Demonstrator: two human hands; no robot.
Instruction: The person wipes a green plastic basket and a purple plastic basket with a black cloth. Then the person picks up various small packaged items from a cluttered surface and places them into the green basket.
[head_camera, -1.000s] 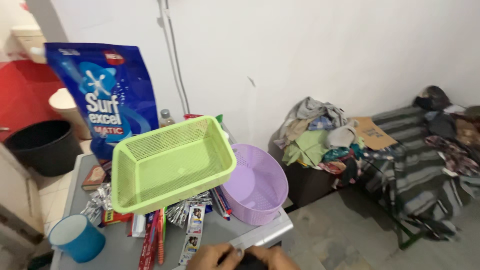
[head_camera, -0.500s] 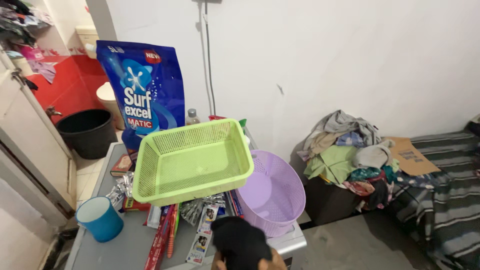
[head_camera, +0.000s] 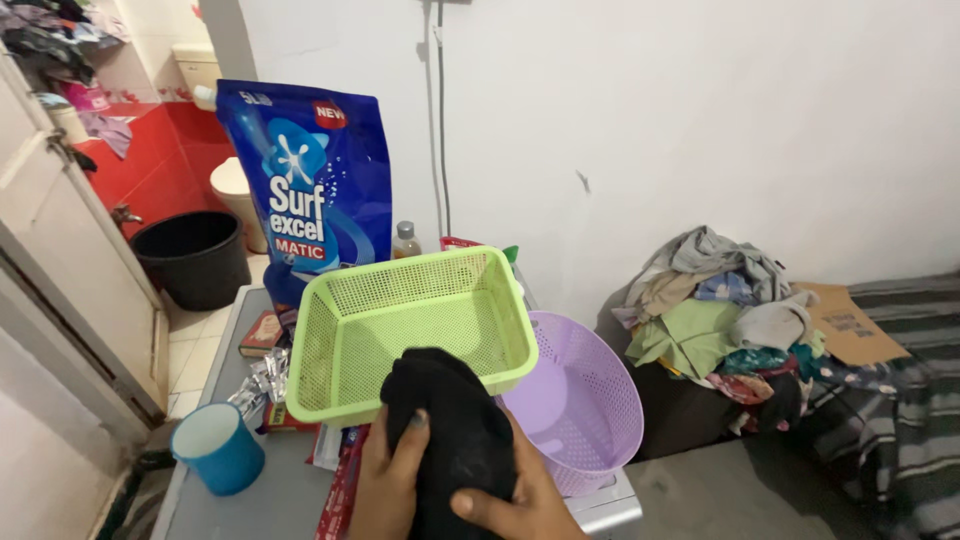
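Note:
Both of my hands hold a bundled black cloth (head_camera: 450, 430) low in the middle of the view. My left hand (head_camera: 385, 480) wraps its left side with fingers over the top. My right hand (head_camera: 520, 500) grips it from below and the right. The bundle sits right in front of the near rim of a tilted lime-green mesh basket (head_camera: 415, 325), which rests on small packets on a grey tabletop (head_camera: 270, 490). A round lilac basket (head_camera: 585, 400) stands to the right of the green one.
A tall blue detergent pouch (head_camera: 310, 190) stands behind the green basket. A blue cup (head_camera: 215, 450) is at the table's front left, beside foil sachets (head_camera: 260, 380). A heap of clothes (head_camera: 720, 300) lies at the right, and a black bin (head_camera: 195, 255) on the floor at far left.
My hands rose from the bottom edge, lifting the black cloth up to the green basket's near rim. The view also shifted, moving the scene to the right.

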